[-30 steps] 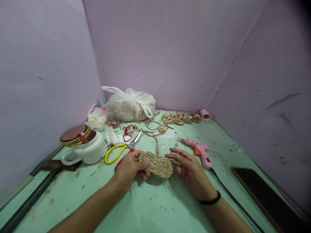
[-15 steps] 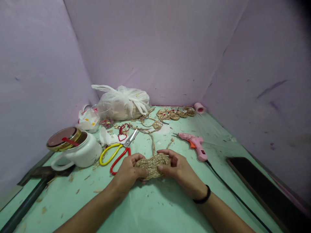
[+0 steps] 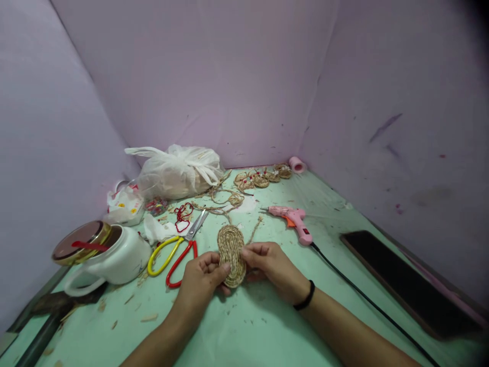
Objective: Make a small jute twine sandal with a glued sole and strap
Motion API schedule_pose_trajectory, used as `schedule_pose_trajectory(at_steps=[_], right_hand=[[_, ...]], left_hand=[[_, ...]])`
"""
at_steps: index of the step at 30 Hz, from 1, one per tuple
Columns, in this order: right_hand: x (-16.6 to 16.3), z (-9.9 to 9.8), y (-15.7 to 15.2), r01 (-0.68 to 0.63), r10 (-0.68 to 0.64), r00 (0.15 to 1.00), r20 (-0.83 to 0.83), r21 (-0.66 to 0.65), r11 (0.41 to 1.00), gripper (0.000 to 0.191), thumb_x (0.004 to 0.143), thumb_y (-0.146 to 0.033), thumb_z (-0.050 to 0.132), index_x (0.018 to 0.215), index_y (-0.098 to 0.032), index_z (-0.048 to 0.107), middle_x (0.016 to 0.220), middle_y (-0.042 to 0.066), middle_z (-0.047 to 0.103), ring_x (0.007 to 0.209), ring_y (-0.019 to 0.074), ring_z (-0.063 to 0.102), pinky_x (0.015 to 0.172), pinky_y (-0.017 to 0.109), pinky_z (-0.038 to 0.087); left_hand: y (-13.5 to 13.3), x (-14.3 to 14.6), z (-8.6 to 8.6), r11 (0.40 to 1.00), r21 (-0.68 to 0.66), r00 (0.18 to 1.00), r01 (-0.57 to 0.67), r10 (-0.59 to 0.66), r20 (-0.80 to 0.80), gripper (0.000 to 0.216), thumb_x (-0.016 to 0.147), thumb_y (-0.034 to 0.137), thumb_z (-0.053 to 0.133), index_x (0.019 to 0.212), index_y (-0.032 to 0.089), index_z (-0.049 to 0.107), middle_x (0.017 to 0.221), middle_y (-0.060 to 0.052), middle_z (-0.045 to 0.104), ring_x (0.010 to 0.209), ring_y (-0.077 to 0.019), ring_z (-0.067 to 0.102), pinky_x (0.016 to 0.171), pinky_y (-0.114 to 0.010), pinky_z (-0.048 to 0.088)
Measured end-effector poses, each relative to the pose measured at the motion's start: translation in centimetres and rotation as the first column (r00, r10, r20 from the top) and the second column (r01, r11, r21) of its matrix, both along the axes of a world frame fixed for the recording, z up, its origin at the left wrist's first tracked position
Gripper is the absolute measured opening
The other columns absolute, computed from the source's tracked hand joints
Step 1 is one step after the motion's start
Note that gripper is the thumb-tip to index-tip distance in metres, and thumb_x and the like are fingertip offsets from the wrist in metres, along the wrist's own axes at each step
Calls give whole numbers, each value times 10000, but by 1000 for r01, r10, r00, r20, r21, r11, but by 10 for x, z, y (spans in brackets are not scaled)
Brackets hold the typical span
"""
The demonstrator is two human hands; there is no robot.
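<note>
An oval sole-shaped coil of woven jute rope (image 3: 231, 250) stands lengthwise between my two hands, its far end pointing away from me. My left hand (image 3: 200, 280) pinches its near left edge with thumb and fingers. My right hand (image 3: 267, 265) grips its right edge, fingers curled. A loose jute tail (image 3: 255, 229) runs from the coil toward the back of the green tabletop (image 3: 244, 326).
Yellow-and-red scissors (image 3: 176, 248) lie left of the coil. A pink glue gun (image 3: 292, 220) with a black cord lies to the right. A white pot with a gold lid (image 3: 102, 252), a white plastic bag (image 3: 175, 171), jute pieces (image 3: 263, 178), a dark slab (image 3: 405, 280).
The jute coil has been turned from lying crosswise to pointing away from me. My right hand came in from open beside it to gripping its edge. The view swung rightward.
</note>
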State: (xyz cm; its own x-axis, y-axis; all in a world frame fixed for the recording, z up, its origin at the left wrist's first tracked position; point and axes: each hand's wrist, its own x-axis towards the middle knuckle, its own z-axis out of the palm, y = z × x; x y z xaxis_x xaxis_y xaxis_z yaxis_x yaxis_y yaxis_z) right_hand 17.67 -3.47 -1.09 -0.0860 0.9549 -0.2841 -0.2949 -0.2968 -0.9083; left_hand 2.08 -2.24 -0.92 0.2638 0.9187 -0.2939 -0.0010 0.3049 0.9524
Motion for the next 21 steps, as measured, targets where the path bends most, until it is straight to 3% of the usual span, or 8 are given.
schedule_pose_trajectory(at_steps=[8,13,18,21], right_hand=[[-4,-4,0,-4,6,999,-38,45,999,314,519,-401,757,590,-123,631,504,-19,591,460,85,518,486,217,423],[-6,-1,-2,-122,128,989,-74,77,990,338,512,-371,769,711,-121,661,632,13,637,541,104,558,487,205,427],[-7,-3,-1,-70,73,994,-81,45,997,272,505,-306,780,647,-116,647,566,4,624,480,88,530,460,197,409],[-5,-1,0,-32,37,995,-91,52,998,263,521,-290,771,674,-116,647,584,10,628,499,92,537,461,193,400]], left_hand=[[1,1,-3,1000,10,1000,-19,19,10,275,550,302,726,639,116,544,492,-8,603,384,-106,526,391,-200,412],[1,4,-4,996,2,993,-84,84,79,338,520,326,750,692,110,555,549,-14,616,473,-120,553,439,-231,476],[1,2,-6,1000,25,996,7,-9,88,373,527,357,752,728,101,571,635,-53,642,541,-147,584,470,-250,490],[5,-3,-4,997,67,999,-29,26,42,321,583,363,708,721,100,584,606,-43,630,486,-120,561,453,-223,454]])
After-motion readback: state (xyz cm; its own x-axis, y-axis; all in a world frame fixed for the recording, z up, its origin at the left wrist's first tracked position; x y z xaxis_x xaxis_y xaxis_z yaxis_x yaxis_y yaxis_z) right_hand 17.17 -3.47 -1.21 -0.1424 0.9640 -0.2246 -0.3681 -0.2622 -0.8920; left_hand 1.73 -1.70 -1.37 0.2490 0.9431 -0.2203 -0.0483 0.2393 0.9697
